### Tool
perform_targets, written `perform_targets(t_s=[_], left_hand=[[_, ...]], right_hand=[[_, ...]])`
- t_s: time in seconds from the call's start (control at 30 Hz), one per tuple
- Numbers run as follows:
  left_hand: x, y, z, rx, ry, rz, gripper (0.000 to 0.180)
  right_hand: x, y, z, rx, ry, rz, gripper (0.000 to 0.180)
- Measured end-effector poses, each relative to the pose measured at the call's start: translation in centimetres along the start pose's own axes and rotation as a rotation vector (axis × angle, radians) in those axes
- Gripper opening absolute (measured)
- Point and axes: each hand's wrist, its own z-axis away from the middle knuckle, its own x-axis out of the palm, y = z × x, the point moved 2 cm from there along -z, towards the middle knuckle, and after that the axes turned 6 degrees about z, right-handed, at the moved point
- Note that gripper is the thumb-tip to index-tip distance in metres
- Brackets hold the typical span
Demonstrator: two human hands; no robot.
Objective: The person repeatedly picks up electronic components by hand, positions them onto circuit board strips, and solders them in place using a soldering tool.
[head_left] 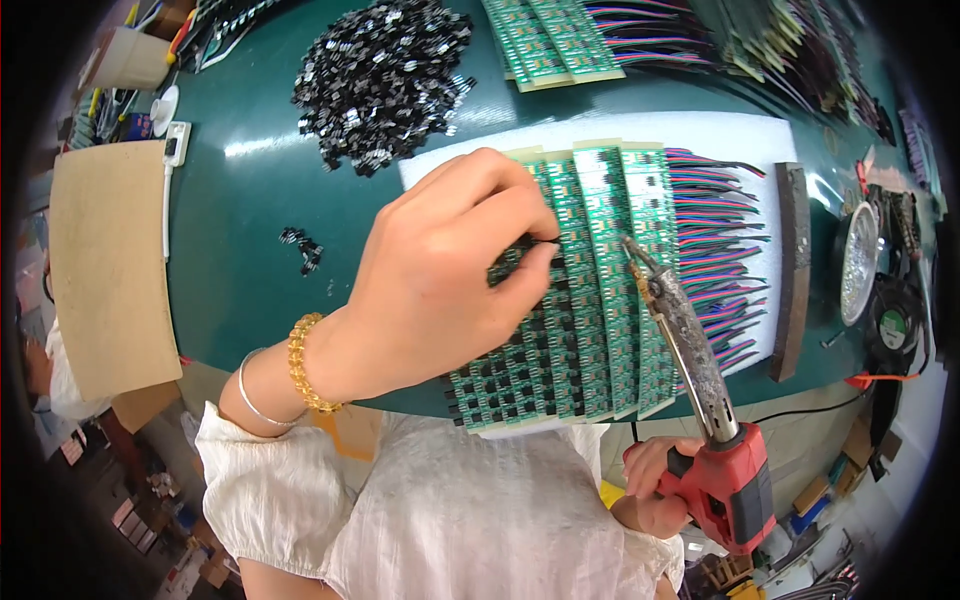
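Note:
My left hand (450,265) reaches over a row of green circuit boards (605,290), thumb and forefinger pinched on a small black component that is mostly hidden by the fingertips. Black components sit in rows on the boards at the left, partly behind this hand. My right hand (655,488) grips the handle of a red and black soldering gun (735,485). Its metal tip points up and left, over the right-hand boards near my left fingertips; whether it touches cannot be told. Bundles of coloured wires (720,250) run from the boards' right side.
The boards lie on a white foam sheet (690,128), with a dark bar (790,270) at its right. A large heap of black components (385,85) and a small cluster (303,250) lie left. Further boards (550,40) are stacked behind. A round metal dish (860,262) and fan (893,325) stand right.

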Motion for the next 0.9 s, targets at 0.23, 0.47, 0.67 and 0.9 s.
perform_targets(t_s=[0.23,0.47,0.67,0.9], left_hand=[[-0.4,-0.1,0.4,-0.067,0.019,0.006,0.014],[-2.4,0.7,1.5,-0.134,0.031,0.017,0.015],[-8.4,-1.4,4.0,-0.066,0.276,-0.336,0.014],[-10.7,-3.6,9.5,-0.128,0.248,-0.51,0.011]], right_hand=[[-2.9,-2.7,-1.2,-0.331,0.401,0.262,0.066],[-8.3,-0.9,-5.5,-0.198,0.761,0.426,0.038],[-8.4,-2.4,-2.9,-0.236,0.68,0.318,0.051],[-5.0,-1.5,-3.6,-0.238,0.508,0.228,0.059]])
